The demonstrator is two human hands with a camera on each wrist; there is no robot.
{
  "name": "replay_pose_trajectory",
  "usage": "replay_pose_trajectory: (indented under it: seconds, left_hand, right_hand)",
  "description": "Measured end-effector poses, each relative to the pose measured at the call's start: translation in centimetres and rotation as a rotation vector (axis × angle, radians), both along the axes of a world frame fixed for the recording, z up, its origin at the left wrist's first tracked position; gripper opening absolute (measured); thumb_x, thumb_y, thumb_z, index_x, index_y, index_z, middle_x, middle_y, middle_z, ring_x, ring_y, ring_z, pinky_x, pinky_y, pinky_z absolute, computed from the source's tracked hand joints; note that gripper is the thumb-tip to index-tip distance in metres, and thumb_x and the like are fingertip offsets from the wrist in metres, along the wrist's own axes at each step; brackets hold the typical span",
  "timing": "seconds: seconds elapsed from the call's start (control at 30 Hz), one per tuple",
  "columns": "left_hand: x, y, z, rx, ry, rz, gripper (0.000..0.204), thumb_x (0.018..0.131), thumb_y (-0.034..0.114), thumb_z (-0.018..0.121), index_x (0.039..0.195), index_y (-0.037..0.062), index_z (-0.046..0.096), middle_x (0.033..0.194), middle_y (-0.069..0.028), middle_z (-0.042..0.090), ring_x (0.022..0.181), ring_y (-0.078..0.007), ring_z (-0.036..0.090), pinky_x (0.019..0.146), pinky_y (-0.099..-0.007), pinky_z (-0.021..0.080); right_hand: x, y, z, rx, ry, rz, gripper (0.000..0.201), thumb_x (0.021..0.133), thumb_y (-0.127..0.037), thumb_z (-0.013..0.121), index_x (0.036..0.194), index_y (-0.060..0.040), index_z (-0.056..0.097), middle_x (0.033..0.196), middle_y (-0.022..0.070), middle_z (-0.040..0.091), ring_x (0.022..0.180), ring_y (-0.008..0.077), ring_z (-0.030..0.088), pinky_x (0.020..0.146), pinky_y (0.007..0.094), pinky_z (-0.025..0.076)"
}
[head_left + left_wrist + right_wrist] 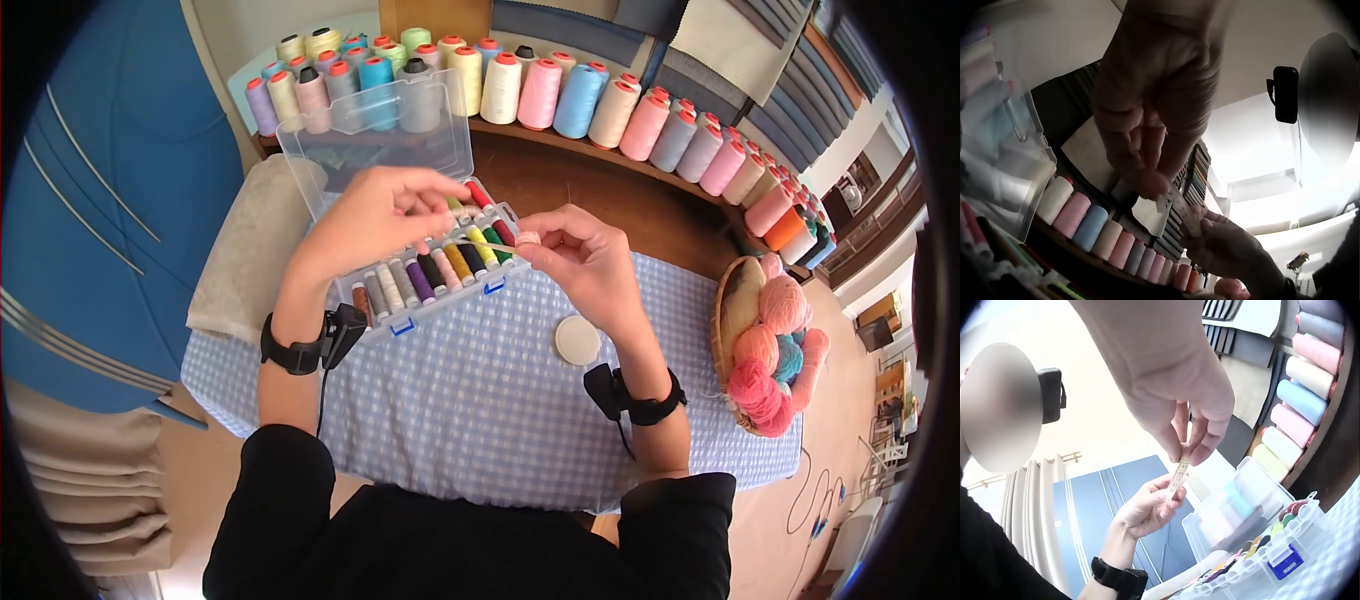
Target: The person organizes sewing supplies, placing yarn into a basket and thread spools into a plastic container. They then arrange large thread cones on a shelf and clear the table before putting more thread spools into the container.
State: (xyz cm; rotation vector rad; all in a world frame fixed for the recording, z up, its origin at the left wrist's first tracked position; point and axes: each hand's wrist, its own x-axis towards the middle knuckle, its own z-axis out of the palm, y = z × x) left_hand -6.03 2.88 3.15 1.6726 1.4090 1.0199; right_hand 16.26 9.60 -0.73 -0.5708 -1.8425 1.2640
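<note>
Above the open clear plastic box (440,318), a short stretch of tape measure (1178,479) with printed numbers runs between both hands. My left hand (375,220) pinches one end between thumb and fingers, over the left part of the box. With thumb and fingertips, my right hand (590,262) pinches the other end, at the box's right corner. Inside the box, small thread spools (420,283) of many colours stand in rows, partly covered by the left hand. The box's see-through lid (370,125) stands raised behind it.
A white round disc (577,341) lies on the checked tablecloth (470,400). Right of it stands a basket (722,330) of yarn balls. Large thread cones (580,100) line a curved shelf behind. A folded beige towel (245,250) lies at left.
</note>
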Motion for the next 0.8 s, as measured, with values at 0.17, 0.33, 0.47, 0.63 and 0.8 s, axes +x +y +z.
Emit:
replay_pose_trajectory:
  seconds: [0.17,0.33,0.47,0.63,0.8]
  left_hand:
    - [0.9,0.2,-0.2,0.203,-0.196,0.06,0.025,0.083,0.001,0.063,0.107,-0.0021,0.06,0.088,-0.0064,0.062,0.074,-0.0092,0.06,0.062,-0.0208,0.051]
    - [1.4,0.5,-0.7,0.292,-0.227,0.083,0.021,0.083,0.003,0.062,0.104,-0.0023,0.062,0.09,-0.0076,0.066,0.074,-0.0089,0.062,0.062,-0.0211,0.051]
    - [2.0,0.3,-0.4,0.329,-0.276,0.081,0.024,0.083,0.002,0.063,0.106,-0.0024,0.06,0.091,-0.0067,0.063,0.082,-0.0095,0.061,0.062,-0.0207,0.053]
    - [2.6,0.4,-0.6,0.383,-0.327,0.066,0.024,0.083,0.001,0.063,0.106,-0.0027,0.06,0.091,-0.0075,0.063,0.083,-0.0105,0.061,0.063,-0.0218,0.054]
    - [3.8,0.8,-1.6,0.373,-0.41,0.026,0.028,0.081,-0.003,0.063,0.108,-0.0023,0.055,0.098,-0.0099,0.062,0.09,-0.0141,0.061,0.072,-0.0258,0.054]
  right_hand:
    - [-0.3,-0.5,-0.4,0.104,-0.165,0.061,0.017,0.08,0.002,0.064,0.097,0.0024,0.065,0.083,0.0049,0.06,0.074,0.0107,0.06,0.067,0.0223,0.051]
    - [-0.8,-0.9,-0.8,-0.009,-0.085,0.194,0.022,0.08,0.006,0.059,0.101,0.0038,0.064,0.091,0.0075,0.056,0.074,0.014,0.062,0.067,0.0239,0.052]
    - [-0.9,-1.2,-0.6,-0.006,-0.078,0.204,0.023,0.08,0.008,0.056,0.101,0.004,0.063,0.093,0.0082,0.055,0.073,0.0145,0.061,0.067,0.0235,0.052]
    - [-1.1,-1.5,-0.8,-0.098,-0.072,0.166,0.019,0.082,0.007,0.059,0.1,0.0031,0.062,0.096,0.0061,0.06,0.082,0.0117,0.061,0.071,0.0237,0.052]
    - [-1.3,-1.7,-1.0,-0.123,-0.092,0.172,0.017,0.08,0.004,0.062,0.098,0.0028,0.062,0.091,0.008,0.065,0.084,0.0132,0.063,0.075,0.0245,0.052]
